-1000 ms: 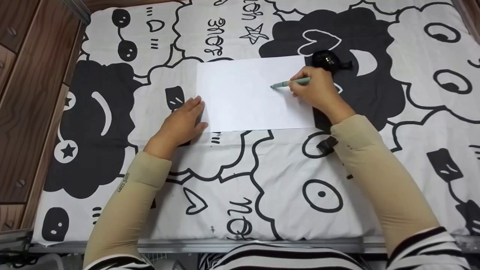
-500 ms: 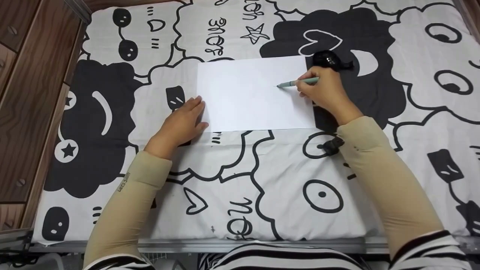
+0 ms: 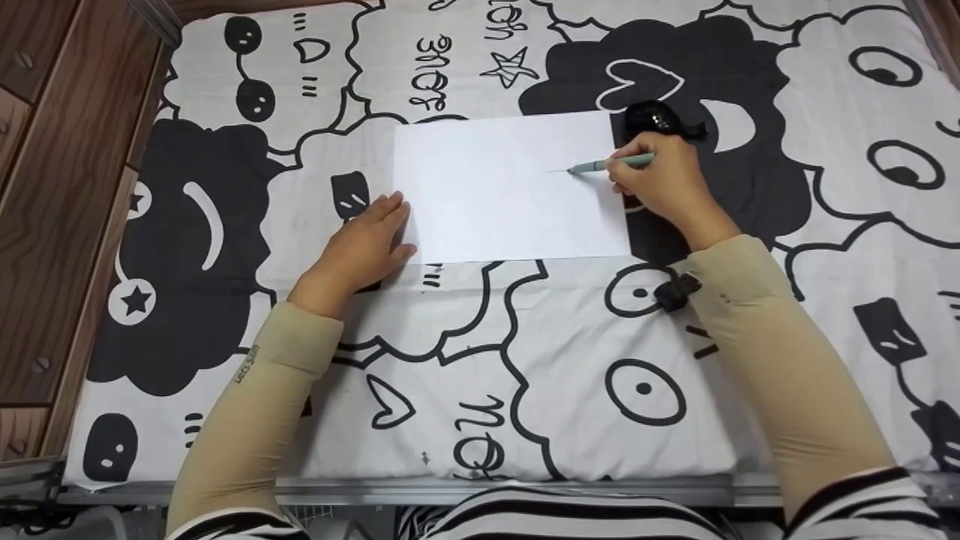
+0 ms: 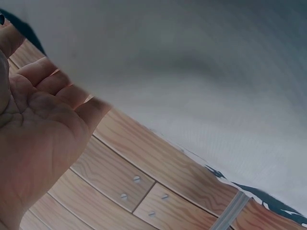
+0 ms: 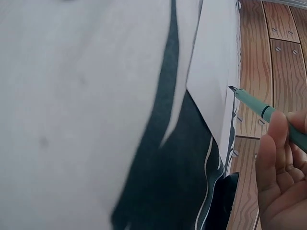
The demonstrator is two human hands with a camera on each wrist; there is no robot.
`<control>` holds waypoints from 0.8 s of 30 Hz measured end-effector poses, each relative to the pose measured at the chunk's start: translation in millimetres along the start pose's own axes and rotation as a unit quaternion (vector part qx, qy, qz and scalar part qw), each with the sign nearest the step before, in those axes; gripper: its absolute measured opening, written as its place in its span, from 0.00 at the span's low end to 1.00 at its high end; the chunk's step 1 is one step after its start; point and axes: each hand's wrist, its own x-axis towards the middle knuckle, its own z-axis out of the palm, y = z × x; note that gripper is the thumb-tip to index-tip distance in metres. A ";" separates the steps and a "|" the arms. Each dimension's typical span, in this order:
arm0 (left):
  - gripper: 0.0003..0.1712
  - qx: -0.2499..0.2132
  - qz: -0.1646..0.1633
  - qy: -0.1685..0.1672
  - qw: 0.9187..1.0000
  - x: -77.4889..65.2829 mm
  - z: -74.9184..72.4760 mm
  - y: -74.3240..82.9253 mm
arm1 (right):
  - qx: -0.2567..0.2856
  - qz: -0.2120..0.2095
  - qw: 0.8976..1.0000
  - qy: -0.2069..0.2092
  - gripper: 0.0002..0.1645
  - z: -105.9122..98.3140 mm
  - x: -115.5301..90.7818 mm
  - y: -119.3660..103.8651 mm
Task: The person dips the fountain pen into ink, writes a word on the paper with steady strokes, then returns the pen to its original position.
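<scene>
The paper (image 3: 487,199) lies on the patterned cloth (image 3: 450,409). The right hand (image 3: 664,176) pinches the pen (image 3: 589,166), tip at a faint line (image 3: 556,171); the left hand (image 3: 364,244) rests, fingers relaxed, at the paper's left edge. Brace the paper; draw with even pressure.

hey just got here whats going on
Someone's right hand has a green pen in its grip, with the tip down at a white sheet of paper. A short faint line shows on the sheet just left of the tip; I can't make out any other marks. The left hand rests at the sheet's left edge. A shiny black object sits by the far right corner, and everything lies on a black-and-white patterned cloth.
</scene>
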 end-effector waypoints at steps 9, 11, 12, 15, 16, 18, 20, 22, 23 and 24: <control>0.35 -0.003 -0.004 -0.003 1.000 -0.1 1.1 -0.5 | 0.021 -0.009 1.000 0.004 0.12 2.8 0.6 -2.4; 0.35 -0.002 -0.006 -0.004 1.000 -0.4 0.9 -0.6 | 0.025 -0.015 1.000 0.008 0.13 4.2 1.4 -3.6; 0.35 -0.001 -0.007 -0.005 1.000 -0.4 0.7 -0.5 | 0.025 -0.017 0.999 0.011 0.13 4.9 1.9 -4.1; 0.35 -0.001 -0.006 -0.005 1.000 0.1 0.6 -0.5 | 0.012 -0.022 0.999 0.023 0.12 7.3 3.7 -5.1; 0.35 0.000 -0.006 -0.005 1.000 0.3 0.7 -0.4 | 0.009 -0.022 0.999 0.027 0.12 8.2 4.3 -5.4; 0.35 0.000 -0.004 -0.004 1.000 0.7 0.9 -0.4 | 0.008 -0.020 0.999 0.030 0.11 10.3 5.4 -6.2; 0.35 0.001 -0.003 -0.004 1.000 0.7 1.0 -0.7 | 0.005 -0.020 0.999 0.033 0.11 12.8 6.3 -7.3; 0.35 0.002 -0.002 -0.003 1.000 0.8 1.0 -1.0 | 0.000 -0.017 0.999 0.034 0.10 14.8 6.6 -8.7; 0.35 0.002 -0.002 -0.004 1.000 0.8 0.7 -1.1 | -0.003 -0.016 0.999 0.035 0.10 15.8 6.7 -9.4; 0.35 0.004 -0.002 -0.004 1.000 1.0 0.6 -1.2 | -0.007 -0.014 0.999 0.035 0.10 16.7 6.7 -10.0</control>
